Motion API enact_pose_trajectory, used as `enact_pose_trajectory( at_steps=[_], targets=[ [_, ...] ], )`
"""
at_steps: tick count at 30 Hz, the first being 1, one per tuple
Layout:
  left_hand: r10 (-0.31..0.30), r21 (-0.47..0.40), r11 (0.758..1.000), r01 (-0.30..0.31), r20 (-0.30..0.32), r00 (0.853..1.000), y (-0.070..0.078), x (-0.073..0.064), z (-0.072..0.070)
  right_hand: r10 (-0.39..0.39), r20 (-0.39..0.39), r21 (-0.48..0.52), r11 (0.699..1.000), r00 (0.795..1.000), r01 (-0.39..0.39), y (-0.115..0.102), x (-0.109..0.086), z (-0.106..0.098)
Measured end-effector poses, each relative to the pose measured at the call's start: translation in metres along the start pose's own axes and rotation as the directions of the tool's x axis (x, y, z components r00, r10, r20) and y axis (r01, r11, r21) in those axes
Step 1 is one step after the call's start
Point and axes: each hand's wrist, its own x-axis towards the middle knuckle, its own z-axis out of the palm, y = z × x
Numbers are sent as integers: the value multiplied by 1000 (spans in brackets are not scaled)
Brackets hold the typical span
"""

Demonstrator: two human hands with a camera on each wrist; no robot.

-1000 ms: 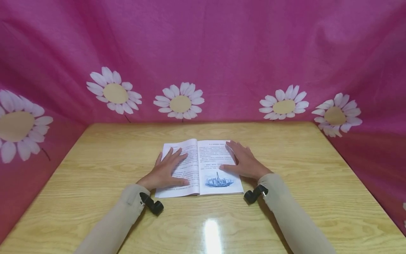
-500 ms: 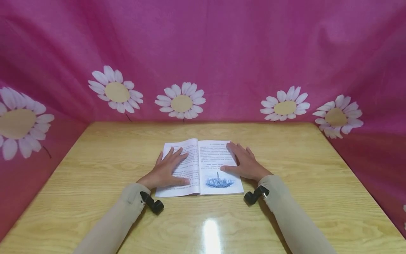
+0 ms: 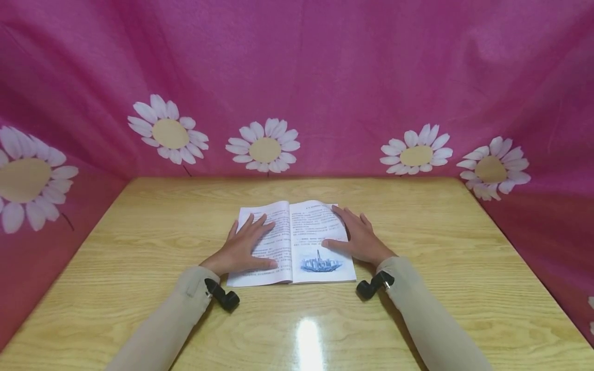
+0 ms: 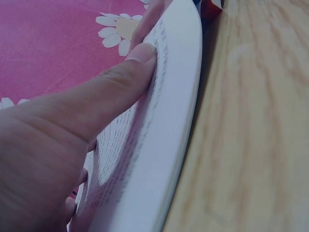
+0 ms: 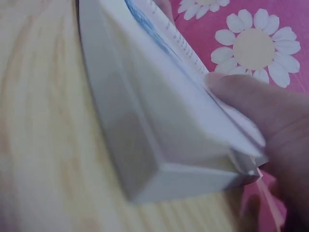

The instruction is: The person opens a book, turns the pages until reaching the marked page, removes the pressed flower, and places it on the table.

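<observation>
An open book (image 3: pixel 274 278) lies on the table, with text on both pages and a blue city drawing on its right page (image 3: pixel 320 260). My left hand (image 3: pixel 241 252) rests spread on the left page (image 4: pixel 159 125), its thumb stretched toward the spine. At the book's right side, my right hand (image 3: pixel 359 237) touches the right page with its thumb and has a finger at the top outer corner. That page bulges up near the corner. In the right wrist view, a gap shows between the raised leaf (image 5: pixel 193 101) and the pages beneath; the fingertips are mostly hidden.
The wooden table (image 3: pixel 139 232) extends around the book and reflects a bright light near its front. A pink cloth (image 3: pixel 325 77) with white daisies hangs behind and at both sides. Small black cameras (image 3: pixel 221 295) sit at the beige sleeves (image 3: pixel 162 319).
The upper part of the right page has risen from lying flat to a curve beside my right fingers. My left hand stays in place on the left page.
</observation>
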Motion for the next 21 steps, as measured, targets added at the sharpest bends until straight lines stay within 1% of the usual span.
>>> enact_pose_trajectory(
  at_steps=[3,5,7,13,16,21],
  targets=[
    [4,-1,1000,-4,-7,1000,-1,0,0,-36,-61,61,997,997,40,0,-1,0],
    [10,-5,1000,-10,-13,1000,-1,0,0,-41,-97,115,992,994,52,0,-1,0],
    [12,-7,1000,-12,-11,1000,-1,0,0,-38,-115,176,983,993,58,-1,-2,-1],
    [10,-8,1000,-10,-7,1000,-3,0,1,-18,-100,313,949,995,48,-2,-4,-2],
    [-1,-13,1000,1,-1,1000,-2,-1,1,7,-84,379,925,996,26,-2,-3,-2],
    [-9,-16,1000,9,2,1000,-1,0,0,33,-72,423,906,997,0,-2,-2,-3]
  ],
)
